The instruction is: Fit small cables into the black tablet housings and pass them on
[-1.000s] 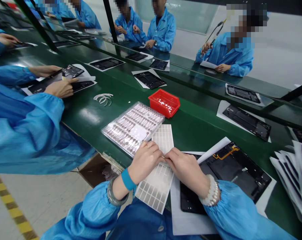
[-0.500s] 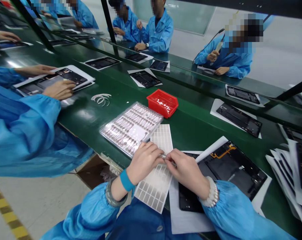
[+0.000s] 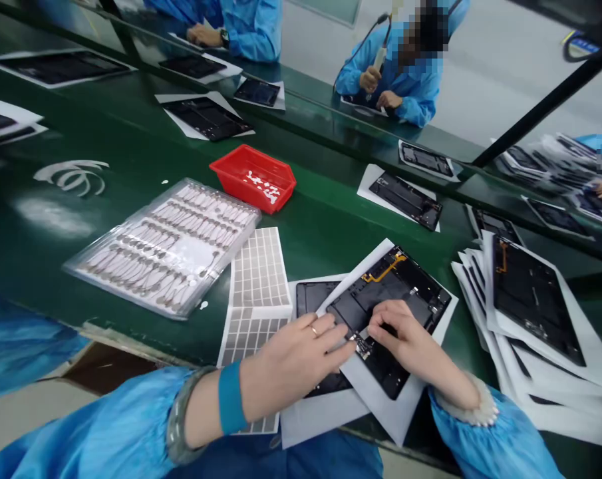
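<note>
The black panel (image 3: pixel 388 289) lies aslant on the desk (image 3: pixel 325 219), on a white sheet (image 3: pixel 398 422), with its far end beyond both hands. An orange strip (image 3: pixel 385 268) runs along that far end, clear of the fingers.

The left hand (image 3: pixel 298 359) comes in from the left, palm down, its fingers stretched out and loosely spread, with nothing seen in its grasp. Its fingertips reach the panel's near left edge, beside some small metallic parts; whether they press there or hover just above cannot be told. The right hand (image 3: pixel 405 339) is over the middle of the panel, coming from its near right side. Its thumb and index finger curl toward each other, and it cannot be told whether they meet or grip something small.

A second black panel (image 3: pixel 313 296) lies to the left, partly beneath the first panel's sheet, and the left hand passes over it. Farther left, a sheet of grey labels (image 3: pixel 259 266) runs from near to far, its near part under the left hand. Beyond the hands to the far left are a clear tray (image 3: pixel 195 249) of small wired parts and a red bin (image 3: pixel 231 163) with white bits inside. To the right of the right hand, well apart, is a stack of panels and sheets (image 3: pixel 535 299).
</note>
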`<action>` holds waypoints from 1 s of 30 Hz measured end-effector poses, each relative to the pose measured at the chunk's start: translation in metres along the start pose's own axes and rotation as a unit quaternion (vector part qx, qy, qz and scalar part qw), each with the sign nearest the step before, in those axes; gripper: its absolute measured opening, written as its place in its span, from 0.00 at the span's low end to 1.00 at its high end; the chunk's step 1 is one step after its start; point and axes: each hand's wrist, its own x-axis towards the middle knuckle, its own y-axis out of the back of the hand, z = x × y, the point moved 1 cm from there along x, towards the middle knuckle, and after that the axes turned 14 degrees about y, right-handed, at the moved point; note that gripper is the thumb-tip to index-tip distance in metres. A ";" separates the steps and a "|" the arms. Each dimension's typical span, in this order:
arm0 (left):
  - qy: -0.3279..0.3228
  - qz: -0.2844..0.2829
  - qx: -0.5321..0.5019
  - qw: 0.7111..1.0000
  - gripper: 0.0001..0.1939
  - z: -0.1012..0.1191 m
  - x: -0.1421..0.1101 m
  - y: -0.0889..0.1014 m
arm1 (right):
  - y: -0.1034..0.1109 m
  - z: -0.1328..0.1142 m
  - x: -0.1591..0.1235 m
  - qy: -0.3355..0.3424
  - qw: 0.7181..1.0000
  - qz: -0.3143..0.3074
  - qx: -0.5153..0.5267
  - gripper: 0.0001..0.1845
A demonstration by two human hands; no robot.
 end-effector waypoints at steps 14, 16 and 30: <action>0.006 -0.012 0.000 1.000 0.14 0.001 0.006 -0.016 | -0.011 0.002 0.001 -0.017 0.999 0.020 -0.045 0.11; 0.003 -0.009 0.000 1.000 0.14 0.001 0.006 -0.016 | -0.012 0.002 0.000 -0.016 0.999 0.019 -0.043 0.11; 0.004 -0.038 0.006 0.999 0.25 0.003 0.014 -0.018 | -0.011 -0.001 0.001 -0.022 0.999 0.015 -0.037 0.10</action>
